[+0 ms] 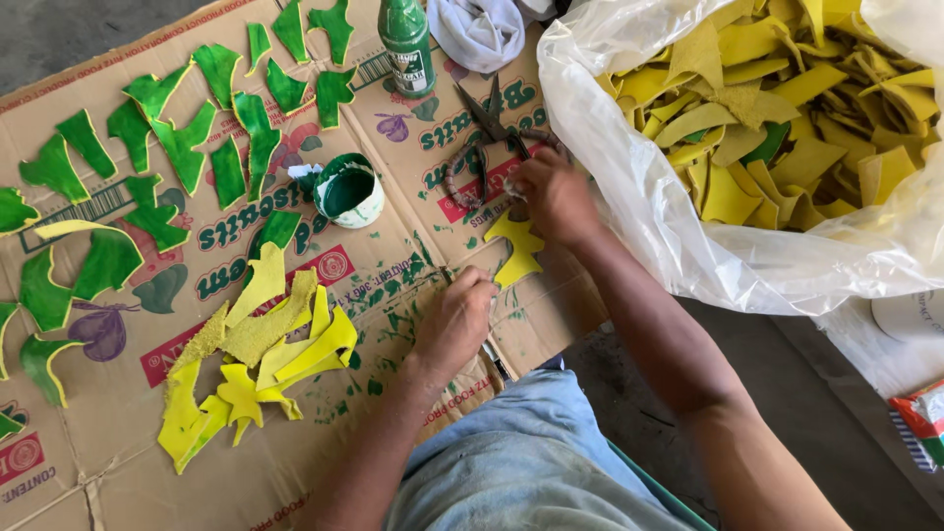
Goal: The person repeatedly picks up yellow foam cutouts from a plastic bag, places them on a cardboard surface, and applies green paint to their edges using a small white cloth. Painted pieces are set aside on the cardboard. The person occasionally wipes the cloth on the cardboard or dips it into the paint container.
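Hands at work on one yellow leather offcut lying on flattened cardboard: right hand curled, pinning its upper edge; left hand closed on a thin tool, seemingly a brush, at its left edge. Step judged as edge-painting, the next stroke needing the piece held flat. Outward: scissors, green paint pot, unpainted yellow pile, drying green pieces, plastic bag of scraps crowding the right; free cardboard is scant.

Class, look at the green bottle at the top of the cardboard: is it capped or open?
Capped. The green bottle stands on the cardboard with a green cap closing its neck.
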